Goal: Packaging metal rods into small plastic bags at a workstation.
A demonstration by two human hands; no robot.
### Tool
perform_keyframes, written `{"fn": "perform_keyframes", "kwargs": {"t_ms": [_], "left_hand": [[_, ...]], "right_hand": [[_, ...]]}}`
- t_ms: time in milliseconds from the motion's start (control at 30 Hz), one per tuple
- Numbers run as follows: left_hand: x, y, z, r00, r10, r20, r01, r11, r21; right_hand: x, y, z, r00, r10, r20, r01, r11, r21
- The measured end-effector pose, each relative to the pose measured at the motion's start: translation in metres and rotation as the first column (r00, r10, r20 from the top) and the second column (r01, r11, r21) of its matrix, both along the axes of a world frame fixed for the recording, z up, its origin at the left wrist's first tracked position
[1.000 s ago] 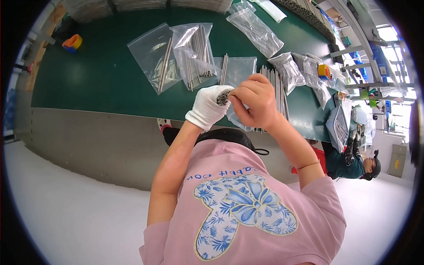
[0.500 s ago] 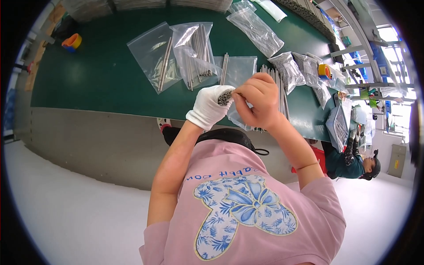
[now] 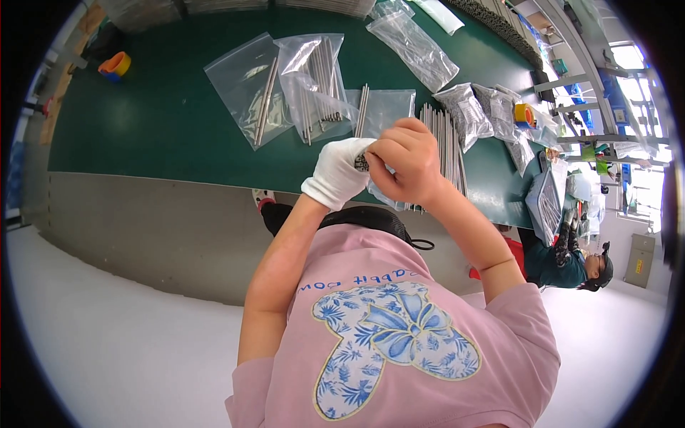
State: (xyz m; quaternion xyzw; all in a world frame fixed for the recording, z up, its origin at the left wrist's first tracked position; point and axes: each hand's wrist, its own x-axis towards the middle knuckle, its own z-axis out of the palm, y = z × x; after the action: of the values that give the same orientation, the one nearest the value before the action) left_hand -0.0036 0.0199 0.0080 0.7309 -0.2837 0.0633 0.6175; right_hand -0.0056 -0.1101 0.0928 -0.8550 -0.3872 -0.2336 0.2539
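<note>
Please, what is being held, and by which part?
The left hand grips rods near their visible ends; whether the right hand holds any is unclear.

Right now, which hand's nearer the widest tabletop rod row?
Right. In view, the right hand overlaps the left side of the rod row; the left hand is farther left.

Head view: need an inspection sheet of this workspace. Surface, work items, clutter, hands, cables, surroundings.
Surface: green tabletop, partly covered.
Work items: bundle of metal rods in the left hand; loose rods on the table to its right; clear bags with rods in or on them.
Clutter: filled bags at right; orange-yellow roll far left.
Left hand: white glove, closed around the bundle.
Right hand: bare, fingers at the bundle's end; grip unclear.
Cables: nothing seen.
Surroundings: co-worker at far right, near a tray.
</note>
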Motion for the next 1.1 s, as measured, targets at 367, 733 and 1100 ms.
{"fn": "perform_keyframes", "kwargs": {"t_ms": [367,733,1100], "left_hand": [[0.004,-0.002,0.0,0.999,0.042,0.027,-0.043,0.999,0.034],[0.002,-0.004,-0.001,0.997,0.067,-0.049,-0.066,0.998,0.019],[0.004,-0.007,-0.003,0.997,0.073,-0.007,-0.073,0.997,0.008]], "right_hand": [[0.003,-0.003,0.004,0.998,-0.025,0.062,0.028,0.998,-0.049],[0.005,-0.007,0.023,0.998,-0.028,-0.062,0.024,0.998,-0.058],[0.003,-0.011,0.011,0.999,-0.011,-0.046,0.006,0.995,-0.104]]}}
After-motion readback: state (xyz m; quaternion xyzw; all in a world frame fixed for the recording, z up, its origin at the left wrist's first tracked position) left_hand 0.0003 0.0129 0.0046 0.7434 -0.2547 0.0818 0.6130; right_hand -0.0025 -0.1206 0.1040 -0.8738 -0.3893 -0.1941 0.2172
